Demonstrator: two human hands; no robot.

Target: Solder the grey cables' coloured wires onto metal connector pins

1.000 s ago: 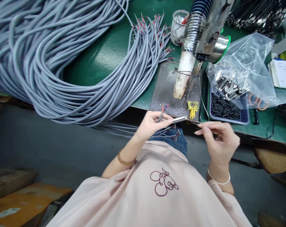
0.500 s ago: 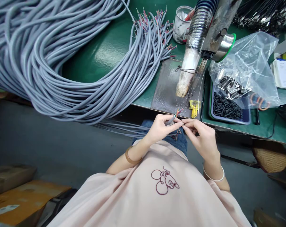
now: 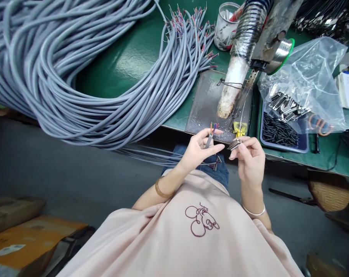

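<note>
My left hand (image 3: 195, 150) holds a grey cable (image 3: 208, 142) between its fingers, its thumb stretched out to the right. Stripped orange, red, green and blue wire ends stick up from the cable. In my right hand (image 3: 252, 161) a small metal connector (image 3: 235, 144) is pinched between thumb and fingers, tilted, just right of my left thumb and apart from the cable. Below the hands, over my lap, hang other cable ends with connectors (image 3: 216, 163). A yellow clip-like piece (image 3: 239, 128) lies on the dark plate (image 3: 205, 100) beyond my right hand.
A big bundle of grey cables (image 3: 128, 119) covers the green bench's left. Over the plate hang a wrapped hose (image 3: 232, 84) and a solder spool (image 3: 281, 57). To the right stand a blue tray (image 3: 303, 144) of black tubes and a plastic bag (image 3: 321, 77) with connectors; a cup (image 3: 225, 29) stands behind.
The hands have moved apart. My right hand has shifted right and up, and the connector now shows in its fingers. My left hand's thumb has opened out, the cable still held.
</note>
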